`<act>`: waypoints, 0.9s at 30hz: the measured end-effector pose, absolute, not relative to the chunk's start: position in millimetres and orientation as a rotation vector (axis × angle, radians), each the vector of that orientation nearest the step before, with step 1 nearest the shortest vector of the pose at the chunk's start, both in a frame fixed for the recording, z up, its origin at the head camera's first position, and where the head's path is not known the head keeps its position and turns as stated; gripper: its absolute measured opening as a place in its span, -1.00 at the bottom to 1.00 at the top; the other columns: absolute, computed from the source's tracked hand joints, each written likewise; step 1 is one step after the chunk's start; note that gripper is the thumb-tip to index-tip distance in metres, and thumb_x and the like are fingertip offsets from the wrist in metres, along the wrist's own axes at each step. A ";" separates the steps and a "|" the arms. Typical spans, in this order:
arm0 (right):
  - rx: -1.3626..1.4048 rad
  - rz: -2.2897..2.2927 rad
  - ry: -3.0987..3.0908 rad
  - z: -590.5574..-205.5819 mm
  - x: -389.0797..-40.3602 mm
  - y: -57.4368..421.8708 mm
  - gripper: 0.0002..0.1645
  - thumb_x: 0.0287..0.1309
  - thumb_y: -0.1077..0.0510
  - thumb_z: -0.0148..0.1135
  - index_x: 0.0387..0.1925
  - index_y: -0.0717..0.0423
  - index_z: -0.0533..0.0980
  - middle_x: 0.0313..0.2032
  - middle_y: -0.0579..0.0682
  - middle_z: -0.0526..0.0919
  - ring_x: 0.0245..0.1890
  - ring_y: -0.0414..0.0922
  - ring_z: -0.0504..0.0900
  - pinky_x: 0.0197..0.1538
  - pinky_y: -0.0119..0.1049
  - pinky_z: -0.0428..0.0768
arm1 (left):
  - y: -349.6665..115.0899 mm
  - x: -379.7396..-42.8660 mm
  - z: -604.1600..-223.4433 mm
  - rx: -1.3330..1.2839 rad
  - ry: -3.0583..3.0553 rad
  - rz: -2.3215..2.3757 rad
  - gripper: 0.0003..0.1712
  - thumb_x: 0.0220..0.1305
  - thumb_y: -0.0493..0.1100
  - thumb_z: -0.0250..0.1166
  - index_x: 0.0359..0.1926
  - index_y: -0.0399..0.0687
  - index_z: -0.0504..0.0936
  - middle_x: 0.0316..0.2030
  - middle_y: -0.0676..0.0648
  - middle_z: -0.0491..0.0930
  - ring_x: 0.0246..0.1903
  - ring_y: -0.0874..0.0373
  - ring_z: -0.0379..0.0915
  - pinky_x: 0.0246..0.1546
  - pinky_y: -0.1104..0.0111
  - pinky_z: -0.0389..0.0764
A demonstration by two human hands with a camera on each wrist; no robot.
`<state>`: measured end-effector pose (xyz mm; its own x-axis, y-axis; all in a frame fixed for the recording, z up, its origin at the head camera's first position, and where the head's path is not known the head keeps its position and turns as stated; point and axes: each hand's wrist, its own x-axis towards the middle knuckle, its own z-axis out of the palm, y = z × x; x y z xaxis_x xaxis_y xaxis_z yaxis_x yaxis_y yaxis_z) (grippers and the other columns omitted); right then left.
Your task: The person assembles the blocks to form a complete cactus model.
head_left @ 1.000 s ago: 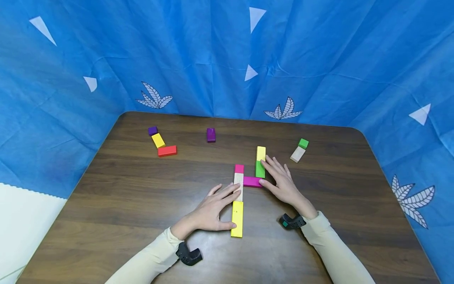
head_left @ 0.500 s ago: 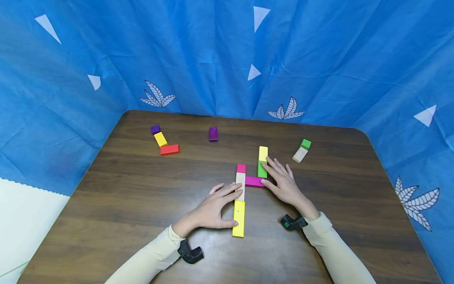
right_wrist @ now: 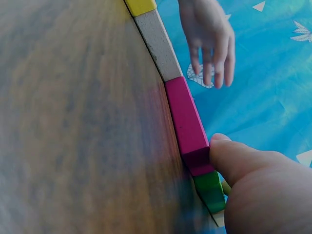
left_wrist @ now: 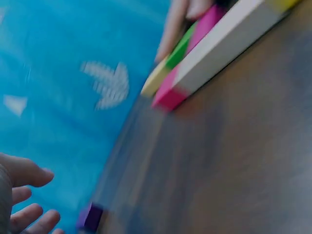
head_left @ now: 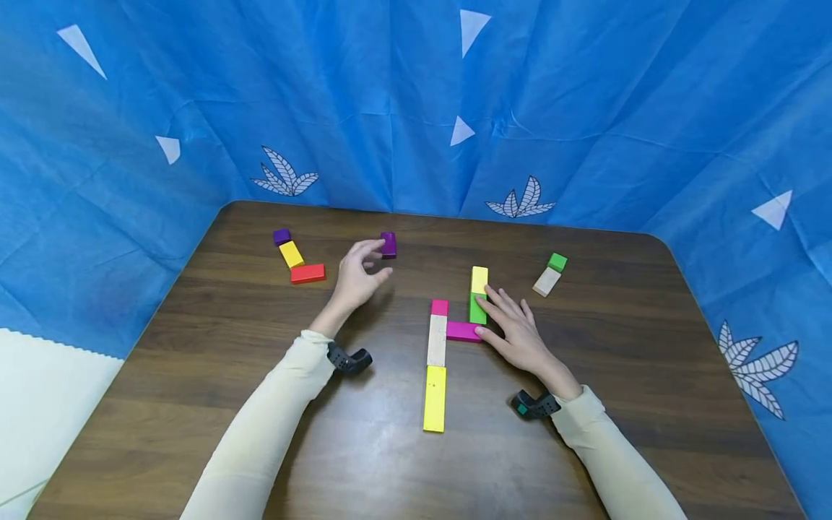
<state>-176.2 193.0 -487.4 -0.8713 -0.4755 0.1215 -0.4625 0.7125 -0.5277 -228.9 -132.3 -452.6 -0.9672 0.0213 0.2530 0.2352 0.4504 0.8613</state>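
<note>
- Dark violet cube: far left on the wooden table, touching or just beside a short yellow block.
- Red block: lay crosswise at that yellow block's near end.
- Left hand: over the table, thumb apart, fingers loosely bent, gripping nothing. Wrist view had a gap between fingertips and purple block.
- Purple block: lay near the far edge, just beyond the left fingertips.
- Centre column, near to far: long yellow block, whitish block, pink block, end to end.
- Magenta block: ran right from the whitish block's side, touching it.
- Green block: stood off the magenta block's right end, far side; pale yellow block past it.
- Right hand: fingers extended, thumb on the magenta block's end, fingertip at the green block; not clenched.
- Pale block: right of that hand, small green block at its far end.
- Blue backdrop: behind it all.
</note>
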 end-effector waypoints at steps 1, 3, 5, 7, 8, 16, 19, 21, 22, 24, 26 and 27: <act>-0.791 -0.877 2.886 -487.1 -176.3 192.9 -0.25 0.31 -0.08 0.18 0.45 -0.03 0.23 0.52 0.07 0.06 0.52 0.21 -0.04 0.41 0.39 -0.28 | -135.6 -237.9 -451.9 -0.167 -2.506 -1.577 -0.31 0.05 -0.37 0.40 0.27 -0.31 0.46 0.24 -0.27 0.41 0.10 -0.17 0.51 0.15 0.08 0.54; -0.796 -0.869 2.885 -487.4 -177.0 192.8 -0.25 0.31 -0.08 0.18 0.45 -0.02 0.23 0.52 0.08 0.06 0.52 0.22 -0.04 0.40 0.39 -0.27 | -140.6 -252.4 -451.0 -0.070 -2.554 -1.659 -0.21 0.04 -0.39 0.41 0.34 -0.30 0.37 0.31 -0.28 0.31 0.17 -0.19 0.44 0.18 0.07 0.51; -0.799 -0.865 2.885 -487.3 -177.0 192.6 -0.25 0.31 -0.07 0.18 0.46 -0.01 0.23 0.52 0.08 0.06 0.52 0.22 -0.04 0.40 0.39 -0.27 | -144.0 -263.1 -452.5 -0.012 -2.630 -1.716 -0.10 0.04 -0.40 0.42 0.42 -0.26 0.26 0.38 -0.27 0.19 0.24 -0.19 0.36 0.19 0.07 0.50; -0.801 -0.862 2.885 -487.4 -176.7 192.5 -0.25 0.31 -0.07 0.18 0.46 -0.01 0.22 0.52 0.08 0.05 0.52 0.23 -0.04 0.40 0.40 -0.27 | -145.9 -270.7 -454.6 0.013 -2.710 -1.749 -0.01 0.04 -0.41 0.42 0.47 -0.24 0.15 0.43 -0.26 0.09 0.28 -0.17 0.29 0.18 0.10 0.49; -0.804 -0.860 2.887 -487.7 -176.8 192.7 -0.25 0.31 -0.07 0.18 0.46 0.00 0.22 0.52 0.09 0.06 0.51 0.23 -0.04 0.40 0.40 -0.27 | -146.7 -274.2 -456.2 0.023 -2.738 -1.768 0.01 0.05 -0.42 0.41 0.49 -0.23 0.11 0.45 -0.25 0.07 0.30 -0.16 0.27 0.17 0.13 0.49; -0.802 -0.864 2.895 -487.3 -175.5 194.3 -0.25 0.31 -0.07 0.17 0.46 -0.03 0.22 0.52 0.08 0.06 0.52 0.22 -0.04 0.41 0.39 -0.27 | -149.7 -292.2 -460.0 0.063 -2.802 -1.820 -0.03 0.10 -0.46 0.35 0.49 -0.20 0.10 0.43 -0.22 0.11 0.18 -0.08 0.33 -0.08 0.38 0.48; -0.798 -0.867 2.890 -487.5 -174.7 194.6 -0.24 0.31 -0.08 0.18 0.46 -0.04 0.22 0.53 0.07 0.06 0.52 0.20 -0.04 0.42 0.37 -0.28 | -150.1 -296.8 -459.9 0.077 -2.827 -1.800 -0.07 0.11 -0.48 0.33 0.48 -0.19 0.14 0.38 -0.24 0.17 0.09 -0.04 0.34 -0.17 0.42 0.46; -0.798 -0.870 2.887 -487.6 -174.3 194.5 -0.25 0.31 -0.08 0.17 0.46 -0.04 0.22 0.53 0.06 0.06 0.52 0.20 -0.04 0.42 0.37 -0.29 | -150.1 -299.0 -459.6 0.085 -2.847 -1.776 -0.09 0.11 -0.48 0.32 0.47 -0.18 0.17 0.34 -0.25 0.22 0.05 -0.02 0.35 -0.19 0.43 0.44; -0.797 -0.875 2.885 -487.4 -174.0 194.3 -0.25 0.31 -0.08 0.17 0.46 -0.04 0.22 0.53 0.06 0.06 0.52 0.19 -0.04 0.42 0.36 -0.29 | -150.1 -299.6 -459.2 0.088 -2.854 -1.766 -0.10 0.11 -0.48 0.32 0.47 -0.18 0.19 0.31 -0.26 0.25 0.03 -0.01 0.35 -0.20 0.43 0.43; -0.794 -0.878 2.884 -487.8 -174.3 194.2 -0.25 0.31 -0.08 0.17 0.46 -0.04 0.22 0.53 0.06 0.06 0.52 0.19 -0.04 0.42 0.36 -0.29 | -149.9 -300.7 -458.7 0.090 -2.869 -1.742 -0.12 0.12 -0.48 0.31 0.46 -0.17 0.20 0.28 -0.26 0.29 0.01 -0.01 0.35 -0.19 0.43 0.42; -0.794 -0.874 2.887 -488.4 -174.9 194.0 -0.25 0.32 -0.09 0.17 0.46 -0.04 0.22 0.53 0.06 0.06 0.52 0.19 -0.04 0.42 0.36 -0.29 | -150.0 -301.3 -458.4 0.092 -2.872 -1.725 -0.13 0.12 -0.47 0.31 0.45 -0.17 0.22 0.27 -0.26 0.31 0.00 -0.01 0.35 -0.19 0.42 0.42; -0.793 -0.873 2.887 -488.4 -175.0 193.9 -0.25 0.32 -0.09 0.17 0.46 -0.05 0.22 0.53 0.06 0.06 0.52 0.19 -0.04 0.42 0.36 -0.29 | -150.3 -301.4 -458.3 0.093 -2.873 -1.717 -0.14 0.13 -0.47 0.31 0.45 -0.16 0.22 0.26 -0.25 0.32 -0.01 -0.01 0.35 -0.19 0.41 0.41</act>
<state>-175.0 193.9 -488.4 -0.8706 -0.4769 0.1212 -0.4642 0.7142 -0.5239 -301.4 -150.3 -458.3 -0.9771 0.0583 -0.2045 -0.1525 0.4783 0.8648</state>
